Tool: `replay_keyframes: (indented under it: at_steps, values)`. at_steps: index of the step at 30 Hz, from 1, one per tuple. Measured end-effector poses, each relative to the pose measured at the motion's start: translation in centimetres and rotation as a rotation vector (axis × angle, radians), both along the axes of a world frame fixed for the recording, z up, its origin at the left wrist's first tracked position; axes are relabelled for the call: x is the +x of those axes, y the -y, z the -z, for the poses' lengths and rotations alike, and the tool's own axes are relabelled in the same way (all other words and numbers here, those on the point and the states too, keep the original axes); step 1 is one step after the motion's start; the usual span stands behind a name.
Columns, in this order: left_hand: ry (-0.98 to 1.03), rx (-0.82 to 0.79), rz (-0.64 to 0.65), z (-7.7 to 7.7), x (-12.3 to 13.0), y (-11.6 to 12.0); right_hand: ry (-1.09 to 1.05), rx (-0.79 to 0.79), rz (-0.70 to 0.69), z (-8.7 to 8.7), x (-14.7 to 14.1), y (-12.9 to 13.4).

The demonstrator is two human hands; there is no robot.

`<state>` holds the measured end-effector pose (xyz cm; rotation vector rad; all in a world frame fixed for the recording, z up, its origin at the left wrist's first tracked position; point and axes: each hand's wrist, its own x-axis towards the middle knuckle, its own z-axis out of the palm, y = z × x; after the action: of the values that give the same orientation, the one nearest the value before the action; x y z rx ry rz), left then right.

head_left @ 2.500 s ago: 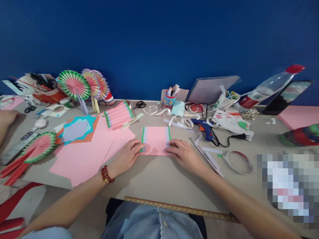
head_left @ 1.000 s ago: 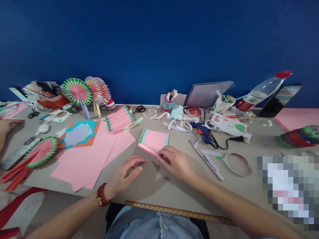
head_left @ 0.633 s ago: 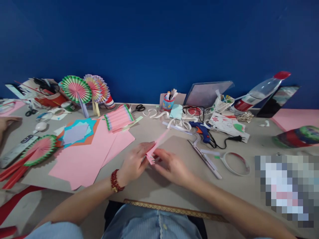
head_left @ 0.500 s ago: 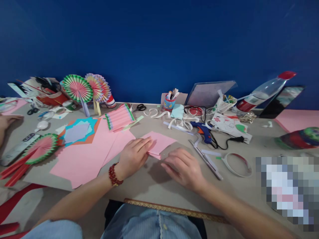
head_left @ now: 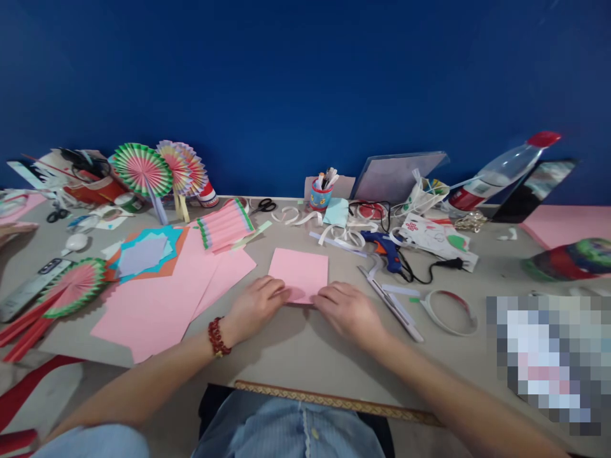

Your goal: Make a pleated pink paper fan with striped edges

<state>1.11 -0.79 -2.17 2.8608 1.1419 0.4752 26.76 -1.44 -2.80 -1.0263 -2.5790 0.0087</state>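
A small, roughly square pink sheet of paper (head_left: 300, 270) lies in front of me on the table. Its near left corner is between the fingers of my left hand (head_left: 258, 307), which wears a red bead bracelet (head_left: 218, 337). My right hand (head_left: 347, 313) grips the near right corner, fingers closed on it. The fingertips hide both near corners. Left of my left hand lie larger pink sheets (head_left: 147, 318), and a utility knife (head_left: 394, 305) rests right of my right hand.
A blue glue gun (head_left: 389, 251), a white tape ring (head_left: 449, 312) and scissors (head_left: 265, 205) lie around. Folded paper fans (head_left: 143, 170) stand at the back left; a bottle (head_left: 501, 172) leans back right. Another person's hand (head_left: 16, 232) is at the far left.
The pink paper has turned square to me and its near edge has come up. My right hand has moved from beside it onto its near right corner; my left hand shifted to the near left corner.
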Motion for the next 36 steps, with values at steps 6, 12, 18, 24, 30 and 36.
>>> replay_keyframes:
  at_steps: [6, 12, 18, 24, 30, 36]
  values:
    - [0.007, -0.033, -0.084, 1.0, -1.9, 0.7, -0.043, -0.064, -0.045, 0.9, 0.9, -0.3]
    - [0.138, -0.164, -0.126, 1.4, -2.4, 0.5, -0.173, -0.201, -0.017, 1.3, 1.4, -0.5]
    - [0.284, -0.333, -0.142, 1.2, -3.1, -0.1, -0.286, -0.368, 0.064, 0.9, 1.0, -0.7]
    - [0.285, -0.508, -0.209, 0.2, -2.9, -1.4, -0.253, -0.368, 0.136, 1.1, 0.6, -1.2]
    - [0.254, -0.533, -0.170, 0.1, -3.0, -2.6, -0.175, -0.339, 0.169, 1.2, 0.8, -1.6]
    - [0.241, -0.494, -0.153, 0.2, -3.1, -2.6, -0.144, -0.345, 0.171, 1.1, 0.6, -1.8]
